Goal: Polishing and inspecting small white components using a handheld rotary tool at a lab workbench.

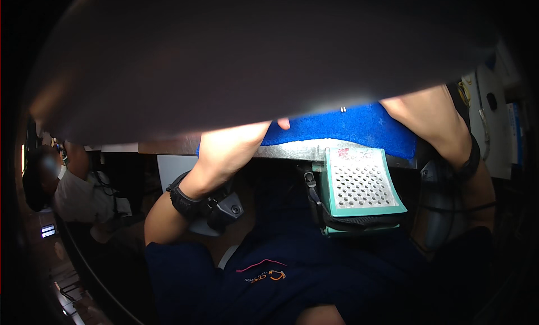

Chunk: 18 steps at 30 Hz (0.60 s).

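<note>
A large dark blurred shape (252, 61) covers the upper part of the head view and hides most of both hands. My left hand (238, 142) reaches under it at the left end of a blue cloth (359, 128); one fingertip shows over the cloth, the other fingers are hidden. From the right, my right hand (418, 111) comes in over the cloth's right part, its fingers out of sight too. Two tiny pale slivers (343, 109) show on the cloth between the hands. What either hand holds, if anything, cannot be seen.
The cloth lies along a metal table edge (297, 151). Below that edge, close to my body, sits a teal-framed box with a white perforated face (362, 182). Black devices are strapped to my forearms, one at the left wrist (227, 208). A seated person (84, 196) is at far left.
</note>
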{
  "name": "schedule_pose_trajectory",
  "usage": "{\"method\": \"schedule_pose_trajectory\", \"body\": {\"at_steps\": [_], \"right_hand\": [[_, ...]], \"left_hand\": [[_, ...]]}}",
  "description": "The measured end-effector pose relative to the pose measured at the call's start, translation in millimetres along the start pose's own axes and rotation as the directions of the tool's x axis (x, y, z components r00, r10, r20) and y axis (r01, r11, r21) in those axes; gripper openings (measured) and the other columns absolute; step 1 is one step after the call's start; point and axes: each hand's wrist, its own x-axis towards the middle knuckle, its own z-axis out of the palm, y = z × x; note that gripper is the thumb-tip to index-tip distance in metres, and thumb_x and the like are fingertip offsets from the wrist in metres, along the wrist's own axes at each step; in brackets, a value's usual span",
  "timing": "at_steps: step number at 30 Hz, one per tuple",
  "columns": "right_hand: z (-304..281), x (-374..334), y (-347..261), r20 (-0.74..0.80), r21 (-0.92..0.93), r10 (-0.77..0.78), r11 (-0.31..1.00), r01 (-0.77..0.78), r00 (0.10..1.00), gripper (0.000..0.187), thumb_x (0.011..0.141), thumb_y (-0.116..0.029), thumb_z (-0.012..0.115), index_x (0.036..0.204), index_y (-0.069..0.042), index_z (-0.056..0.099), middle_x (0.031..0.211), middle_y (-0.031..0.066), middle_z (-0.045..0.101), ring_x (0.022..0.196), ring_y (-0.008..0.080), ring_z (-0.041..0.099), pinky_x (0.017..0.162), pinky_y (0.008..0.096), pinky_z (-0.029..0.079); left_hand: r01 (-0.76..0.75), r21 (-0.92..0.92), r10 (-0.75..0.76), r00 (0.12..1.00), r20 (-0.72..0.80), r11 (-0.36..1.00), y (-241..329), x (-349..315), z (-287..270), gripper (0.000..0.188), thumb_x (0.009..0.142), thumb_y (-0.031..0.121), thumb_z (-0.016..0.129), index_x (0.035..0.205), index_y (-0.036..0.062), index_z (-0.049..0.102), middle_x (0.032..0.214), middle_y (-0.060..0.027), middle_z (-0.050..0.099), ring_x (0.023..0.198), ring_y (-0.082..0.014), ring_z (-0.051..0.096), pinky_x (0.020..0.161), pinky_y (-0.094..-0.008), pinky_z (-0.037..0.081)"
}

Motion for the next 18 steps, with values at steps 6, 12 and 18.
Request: {"method": "schedule_pose_trajectory", "body": {"at_steps": [6, 12, 18], "right_hand": [[4.4, -1.2, -21.9, 0.022, 0.210, -0.051, 0.977, 0.045, 0.998, 0.016, 0.087, -0.012, 0.078, 0.098, -0.001, 0.077, 0.082, 0.0141, 0.074, 0.070, 0.0274, 0.072, 0.065, 0.0351, 0.057], [6.3, 8.5, -26.9, -0.006, 0.378, -0.079, 0.923, 0.076, 0.997, 0.019, 0.085, -0.002, 0.074, 0.105, -0.001, 0.071, 0.094, 0.0105, 0.066, 0.083, 0.0250, 0.068, 0.073, 0.0330, 0.055], [-16.8, 8.1, -39.0, 0.028, 0.818, 0.259, 0.550, -0.171, 0.966, 0.009, 0.090, 0.009, 0.065, 0.095, 0.006, 0.072, 0.089, 0.0155, 0.075, 0.081, 0.0229, 0.075, 0.076, 0.0336, 0.061]], "left_hand": [[0.053, -0.237, -0.042, 0.998, 0.051, 0.970, 2.9, 2.9, 3.3, 0.017, 0.098, 0.002, 0.063, 0.115, -0.0036, 0.064, 0.105, -0.0189, 0.074, 0.080, -0.0189, 0.072, 0.060, -0.0246, 0.054], [0.097, -0.425, -0.079, 0.995, 0.060, 0.900, 11.4, 1.8, 11.3, 0.019, 0.098, 0.001, 0.063, 0.116, -0.0040, 0.065, 0.105, -0.0186, 0.074, 0.081, -0.0199, 0.072, 0.060, -0.0248, 0.053], [0.147, -0.437, -0.148, 0.988, 0.033, 0.887, 9.4, -4.8, 11.3, 0.026, 0.094, 0.002, 0.072, 0.118, -0.0071, 0.065, 0.104, -0.0179, 0.074, 0.084, -0.0200, 0.073, 0.061, -0.0247, 0.054]]}}
